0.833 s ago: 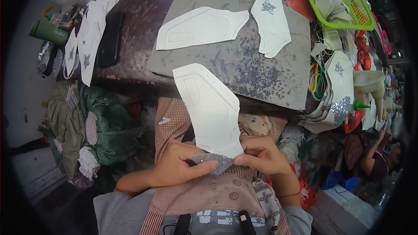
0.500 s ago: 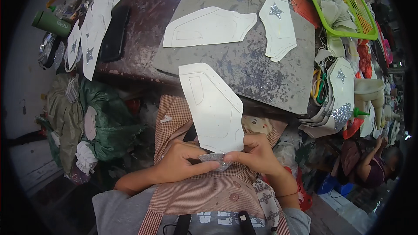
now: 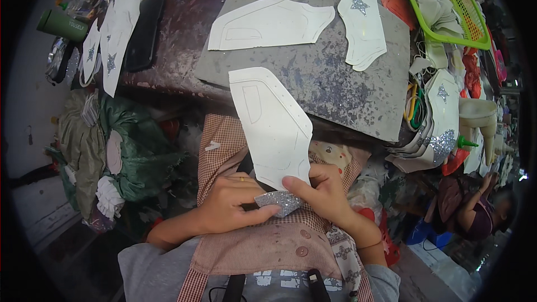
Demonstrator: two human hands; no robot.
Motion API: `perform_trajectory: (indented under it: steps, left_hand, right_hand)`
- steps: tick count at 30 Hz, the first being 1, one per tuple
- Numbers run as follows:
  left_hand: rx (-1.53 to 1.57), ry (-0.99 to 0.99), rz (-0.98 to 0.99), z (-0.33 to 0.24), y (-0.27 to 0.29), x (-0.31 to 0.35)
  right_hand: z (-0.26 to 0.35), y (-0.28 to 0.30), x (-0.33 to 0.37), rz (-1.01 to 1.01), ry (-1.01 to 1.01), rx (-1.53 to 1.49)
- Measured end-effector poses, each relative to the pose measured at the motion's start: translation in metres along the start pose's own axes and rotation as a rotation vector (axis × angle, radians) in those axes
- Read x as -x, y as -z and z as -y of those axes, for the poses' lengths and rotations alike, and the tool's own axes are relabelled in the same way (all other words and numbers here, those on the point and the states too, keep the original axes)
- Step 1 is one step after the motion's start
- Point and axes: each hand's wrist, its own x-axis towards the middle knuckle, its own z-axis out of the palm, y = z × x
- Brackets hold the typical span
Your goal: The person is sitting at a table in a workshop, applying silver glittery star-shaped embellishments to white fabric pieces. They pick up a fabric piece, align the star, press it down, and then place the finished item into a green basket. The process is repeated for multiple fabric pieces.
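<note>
A large white shoe-upper piece (image 3: 271, 126) with drawn outlines and small dots along one edge stands up in front of my lap. My right hand (image 3: 324, 193) pinches its lower end, thumb on the face and fingers behind. At that same end sits a small silver glitter piece (image 3: 288, 202), curved in shape. My left hand (image 3: 238, 201) grips the glitter piece at its left side, thumb in front, remaining fingers behind the white piece. Whether the two pieces are joined where they meet cannot be made out.
On the grey work board (image 3: 358, 103) lie a white upper piece (image 3: 274, 22) and star-marked pieces (image 3: 364, 25). A black phone (image 3: 144, 33) and a green cup (image 3: 62, 26) are left. At right are a green basket (image 3: 447, 41), stacked glitter-toed uppers (image 3: 443, 109) and another person (image 3: 475, 212).
My right thumb has shifted up from the glitter piece onto the white piece, so more of the glitter shows. The view has shifted slightly.
</note>
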Motion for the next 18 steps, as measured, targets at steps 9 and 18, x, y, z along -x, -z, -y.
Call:
perform_trajectory:
  steps: [9,18]
  left_hand:
    - [0.022,0.079,0.023,0.0,0.001,0.002]
    - [0.24,0.308,0.011,0.003,-0.001,0.003]
  right_hand:
    - [-0.009,-0.004,0.004,-0.001,0.005,-0.074]
    - [-0.011,-0.001,0.0,0.077,-0.02,-0.142]
